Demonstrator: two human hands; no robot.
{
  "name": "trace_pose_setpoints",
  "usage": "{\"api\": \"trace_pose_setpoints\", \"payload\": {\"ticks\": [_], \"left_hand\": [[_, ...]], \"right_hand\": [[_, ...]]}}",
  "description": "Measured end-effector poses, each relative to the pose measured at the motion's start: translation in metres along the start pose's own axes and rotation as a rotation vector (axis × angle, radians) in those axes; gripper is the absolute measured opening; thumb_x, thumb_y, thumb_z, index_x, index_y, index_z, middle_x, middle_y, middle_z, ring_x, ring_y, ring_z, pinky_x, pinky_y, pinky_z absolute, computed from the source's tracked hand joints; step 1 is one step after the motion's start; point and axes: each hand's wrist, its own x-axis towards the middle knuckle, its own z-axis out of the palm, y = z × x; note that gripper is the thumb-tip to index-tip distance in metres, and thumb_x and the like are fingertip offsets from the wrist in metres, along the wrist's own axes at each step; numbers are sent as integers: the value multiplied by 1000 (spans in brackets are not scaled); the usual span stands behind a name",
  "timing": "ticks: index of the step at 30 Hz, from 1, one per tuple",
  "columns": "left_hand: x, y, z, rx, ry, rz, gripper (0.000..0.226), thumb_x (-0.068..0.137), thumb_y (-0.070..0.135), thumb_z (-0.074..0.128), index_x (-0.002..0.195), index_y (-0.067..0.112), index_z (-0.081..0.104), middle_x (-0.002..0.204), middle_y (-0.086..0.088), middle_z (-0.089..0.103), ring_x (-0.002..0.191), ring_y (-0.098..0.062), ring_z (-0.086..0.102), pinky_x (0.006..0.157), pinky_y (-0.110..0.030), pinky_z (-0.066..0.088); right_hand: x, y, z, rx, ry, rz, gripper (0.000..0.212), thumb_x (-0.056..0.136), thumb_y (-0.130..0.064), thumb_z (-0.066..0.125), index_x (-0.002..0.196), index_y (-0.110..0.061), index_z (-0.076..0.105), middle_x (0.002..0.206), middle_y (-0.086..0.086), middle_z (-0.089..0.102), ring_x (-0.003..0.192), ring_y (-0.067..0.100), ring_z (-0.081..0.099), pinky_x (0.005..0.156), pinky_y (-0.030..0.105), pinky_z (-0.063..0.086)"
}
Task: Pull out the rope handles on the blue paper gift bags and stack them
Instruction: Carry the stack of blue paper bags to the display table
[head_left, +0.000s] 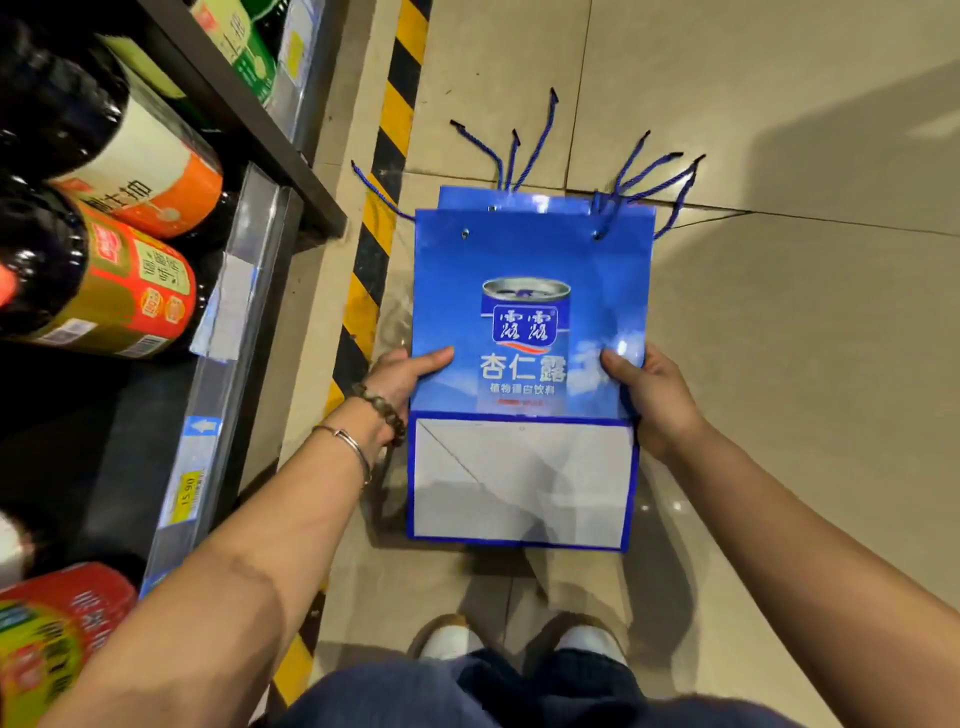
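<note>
Seen from the head camera, a person grips a folded-flat blue paper gift bag (530, 291) by its two side edges above a tiled floor (779, 338). The left hand (402, 376) and right hand (652, 395) each pinch it, thumb on the printed face and fingers underneath. The edge of a second blue bag (519, 197) shows just beyond it, with blue rope handles (644, 176) splayed across the tiles. On the person's left, a shelf (244, 291) holds dark bottles (130, 291) with orange and red labels.
</note>
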Motion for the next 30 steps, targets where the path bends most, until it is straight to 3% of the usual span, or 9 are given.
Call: {"api": "trace_pose_setpoints", "payload": {"ticks": [3, 11, 15, 17, 19, 23, 26, 28, 30], "left_hand": [[-57, 48, 13, 14, -83, 113, 15, 85, 2, 53, 95, 12, 59, 68, 6, 74, 61, -10, 70, 61, -27, 59], [-328, 227, 82, 148, -133, 472, 16, 86, 3, 54, 97, 13, 59, 67, 15, 73, 64, -4, 68, 70, -27, 58], [-484, 301, 114, 198, -144, 551, 13, 84, 9, 59, 89, 21, 63, 82, 10, 72, 77, -14, 67, 79, -34, 56], [-552, 326, 127, 196, -175, 561, 12, 85, 10, 59, 86, 21, 63, 72, 14, 73, 71, -9, 69, 74, -30, 57], [-607, 340, 139, 226, -209, 558, 10, 85, 11, 59, 85, 21, 63, 67, 14, 73, 65, -6, 69, 69, -28, 57], [-677, 341, 160, 255, -323, 537, 8, 84, 11, 60, 89, 17, 63, 80, 4, 72, 81, -23, 67, 78, -36, 55], [-712, 334, 178, 297, -490, 560, 13, 87, 5, 53, 95, 14, 59, 70, 10, 72, 63, -8, 68, 57, -20, 56], [-727, 324, 187, 355, -603, 589, 22, 84, 3, 56, 104, 13, 56, 78, 11, 72, 69, -8, 68, 60, -20, 56], [-738, 310, 198, 454, -673, 669, 33, 80, 0, 60, 110, 13, 52, 91, 9, 69, 74, -3, 68, 66, -18, 56]], "right_hand": [[-45, -74, 6, -4, -24, -69, 15, 88, -9, 53, 99, -14, 61, 78, -9, 75, 70, 9, 70, 66, 26, 58], [-269, -328, 23, -34, 77, -259, 15, 91, -11, 50, 92, -22, 61, 76, -14, 74, 71, 6, 70, 68, 24, 57], [-409, -445, 23, -127, 143, -336, 11, 92, -19, 50, 98, -24, 58, 98, -6, 69, 84, 10, 66, 77, 27, 55], [-474, -485, 20, -97, 166, -343, 11, 92, -24, 49, 96, -24, 59, 103, -1, 68, 90, 16, 66, 81, 31, 54], [-528, -508, 16, -51, 201, -344, 13, 92, -23, 48, 93, -22, 61, 95, -6, 73, 87, 13, 69, 78, 29, 55], [-613, -513, 5, -70, 346, -415, 15, 92, -17, 48, 89, -24, 61, 91, -6, 71, 76, 8, 69, 74, 27, 56], [-660, -504, -6, -5, 474, -482, 15, 92, -15, 48, 85, -22, 60, 89, -1, 68, 66, 1, 68, 64, 22, 57], [-687, -494, -15, 62, 551, -495, 16, 92, -15, 48, 84, -22, 59, 87, -3, 67, 62, 1, 67, 60, 21, 57], [-714, -482, -24, 117, 616, -471, 13, 92, -19, 48, 86, -23, 59, 92, -1, 69, 72, 11, 70, 68, 33, 58]]}}
